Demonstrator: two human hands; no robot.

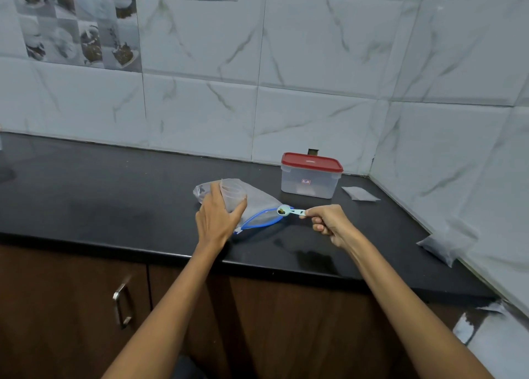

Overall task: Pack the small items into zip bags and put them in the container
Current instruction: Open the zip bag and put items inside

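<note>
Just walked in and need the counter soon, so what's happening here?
A person is filling a zip bag on the black counter. The left hand holds the bag, its blue-rimmed mouth open toward the right. The right hand pinches a small pale spoon with something dark in its bowl, right at the bag's mouth. The red-lidded container stands behind, lid on.

Black countertop (86, 184), marble-tile wall (315, 63) (photo tiles top left), wooden cabinet, metal handle (122, 307).
</note>
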